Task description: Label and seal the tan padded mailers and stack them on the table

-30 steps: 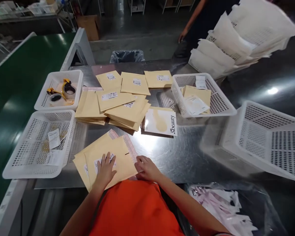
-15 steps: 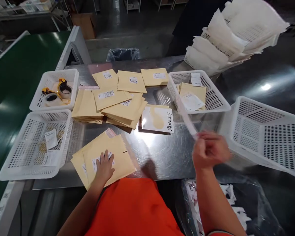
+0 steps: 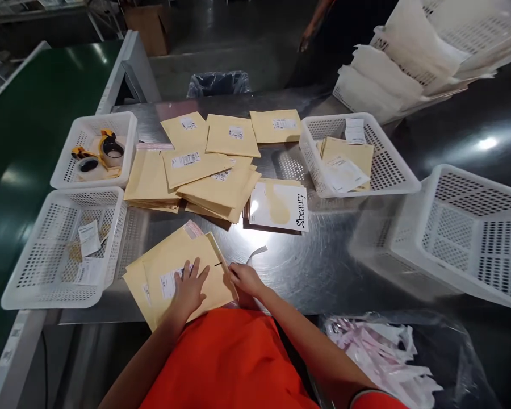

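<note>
My left hand [image 3: 190, 288] lies flat with spread fingers on the upper of two overlapping yellow padded envelopes [image 3: 153, 267] at the table's front edge. A printed label shows partly beneath its fingers. At that envelope's right edge, my right hand [image 3: 243, 278] pinches the flap, which is folded up toward the body of the envelope. A thin pale strip [image 3: 259, 250] curls out beside the right hand; whether the fingers touch it is hidden. Beyond lie a heap of labelled padded envelopes [image 3: 215, 184] and a stack topped by a white "beauty" card [image 3: 276, 211].
White baskets stand left, one with tape dispensers [image 3: 106, 153], one with paper slips [image 3: 89, 238]. Right are a basket with envelopes [image 3: 392, 162] and another basket [image 3: 494, 227]. Stacked baskets [image 3: 409, 74] rise behind. A bag of peeled strips [image 3: 383, 352] hangs below. Another person's hand [image 3: 305, 40] shows behind.
My right hand has come from the right side, where it held a long strip, to the envelope's flap. The flap has folded up. My left hand stays on the envelope.
</note>
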A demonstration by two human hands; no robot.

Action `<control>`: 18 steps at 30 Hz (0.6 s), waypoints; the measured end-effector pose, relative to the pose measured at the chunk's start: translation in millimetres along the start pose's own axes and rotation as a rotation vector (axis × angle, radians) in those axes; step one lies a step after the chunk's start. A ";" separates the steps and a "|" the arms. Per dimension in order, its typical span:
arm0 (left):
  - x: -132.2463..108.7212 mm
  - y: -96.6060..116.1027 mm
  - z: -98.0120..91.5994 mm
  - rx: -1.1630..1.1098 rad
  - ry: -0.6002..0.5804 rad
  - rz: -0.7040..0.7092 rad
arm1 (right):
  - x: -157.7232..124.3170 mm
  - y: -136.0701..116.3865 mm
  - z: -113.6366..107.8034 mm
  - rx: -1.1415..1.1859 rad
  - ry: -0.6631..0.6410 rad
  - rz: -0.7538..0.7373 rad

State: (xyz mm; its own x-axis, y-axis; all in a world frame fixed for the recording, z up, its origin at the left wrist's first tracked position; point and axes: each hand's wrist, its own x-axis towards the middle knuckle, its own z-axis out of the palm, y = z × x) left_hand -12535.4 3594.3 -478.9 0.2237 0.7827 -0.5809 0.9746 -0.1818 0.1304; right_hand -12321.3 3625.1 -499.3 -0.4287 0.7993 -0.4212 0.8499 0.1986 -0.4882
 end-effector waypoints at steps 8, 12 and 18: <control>0.3 5.6 -0.7 -0.033 -0.047 -0.020 | 37.3 -40.1 20.5 -0.128 -0.005 -0.011; 1.9 8.2 -3.2 -0.039 -0.073 -0.028 | 112.4 -48.4 -8.9 -0.169 0.083 0.108; 4.3 7.9 -1.3 -0.061 -0.092 -0.036 | 73.9 -43.9 0.7 -0.173 0.063 0.121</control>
State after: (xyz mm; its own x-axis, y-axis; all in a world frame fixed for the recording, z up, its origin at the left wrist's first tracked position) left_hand -12526.7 3597.0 -479.3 0.1900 0.7296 -0.6569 0.9811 -0.1157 0.1553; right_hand -12390.5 3675.1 -509.5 -0.3054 0.8558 -0.4175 0.9360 0.1892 -0.2968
